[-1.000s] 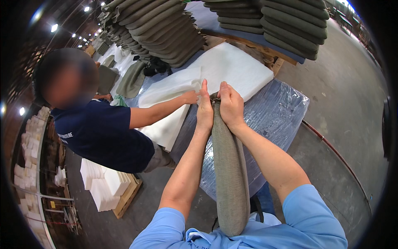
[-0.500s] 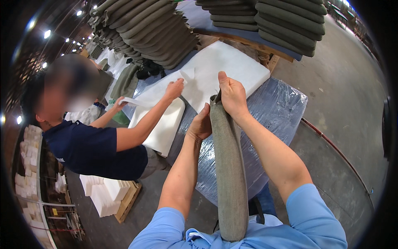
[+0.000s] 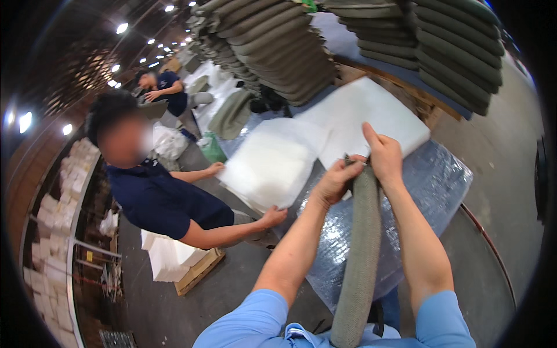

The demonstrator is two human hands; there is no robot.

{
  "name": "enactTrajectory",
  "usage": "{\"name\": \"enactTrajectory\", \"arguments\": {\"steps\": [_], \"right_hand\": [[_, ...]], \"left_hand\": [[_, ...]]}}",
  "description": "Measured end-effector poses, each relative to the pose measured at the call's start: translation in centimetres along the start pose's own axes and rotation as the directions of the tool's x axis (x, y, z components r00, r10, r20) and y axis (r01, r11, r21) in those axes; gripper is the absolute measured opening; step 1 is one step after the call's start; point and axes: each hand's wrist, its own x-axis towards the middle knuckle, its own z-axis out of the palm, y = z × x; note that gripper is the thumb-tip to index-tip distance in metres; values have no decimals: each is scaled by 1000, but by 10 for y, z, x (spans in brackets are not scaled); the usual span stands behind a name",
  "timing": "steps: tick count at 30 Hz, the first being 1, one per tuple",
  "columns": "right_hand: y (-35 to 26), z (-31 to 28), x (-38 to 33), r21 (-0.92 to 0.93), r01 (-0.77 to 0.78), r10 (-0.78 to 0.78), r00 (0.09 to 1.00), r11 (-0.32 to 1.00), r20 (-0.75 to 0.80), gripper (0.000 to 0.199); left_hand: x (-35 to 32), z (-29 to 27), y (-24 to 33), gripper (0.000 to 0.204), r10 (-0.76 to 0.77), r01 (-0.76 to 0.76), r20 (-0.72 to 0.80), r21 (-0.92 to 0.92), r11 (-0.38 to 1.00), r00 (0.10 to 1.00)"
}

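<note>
A long grey-green fabric cushion (image 3: pixel 364 249) stands on edge in front of me, its near end against my blue shirt. At its far end, my left hand (image 3: pixel 341 180) pinches the cover's edge between thumb and fingers. My right hand (image 3: pixel 384 155) wraps round the other side of that end, thumb pointing up. A bit of dark fabric edge sticks up between the hands. Beneath the cushion lies a plastic-wrapped table top (image 3: pixel 432 203), and just beyond my hands rests a thick white padding sheet (image 3: pixel 371 110).
At my left, a co-worker (image 3: pixel 156 200) in dark blue holds a thin white sheet (image 3: pixel 272 165) by its edges. Tall stacks of grey-green cushions (image 3: pixel 278 52) stand behind. White blocks (image 3: pixel 174 255) sit on a pallet at lower left. A hose (image 3: pixel 487 238) crosses the right floor.
My view has swung left, so the scene shifts right. My left hand has moved up onto the cushion's far end. The co-worker has spread the white sheet over the pile.
</note>
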Motion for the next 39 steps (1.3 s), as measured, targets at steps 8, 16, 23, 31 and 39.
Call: {"name": "enactTrajectory", "arguments": {"steps": [8, 16, 23, 31, 39], "right_hand": [[1, 16, -4, -210, 154, -174, 981, 966, -81, 58], [18, 34, -19, -162, 94, -102, 994, 982, -39, 51], [26, 42, -19, -177, 105, -109, 994, 979, -16, 51], [26, 31, -16, -163, 105, -111, 994, 981, -25, 51], [17, 23, -17, -178, 6, -10, 1000, 984, -22, 63]], "left_hand": [[-11, 37, -10, 24, 131, -110, -293, 87, 990, 947], [-28, 42, -4, 33, 185, -99, -450, 208, 973, 873], [-35, 44, 2, 34, 183, -90, -530, 196, 976, 828], [-44, -1, -18, 31, 109, -119, -153, -61, 991, 982], [-25, 14, -28, 37, 216, -150, -412, 187, 971, 885]]}}
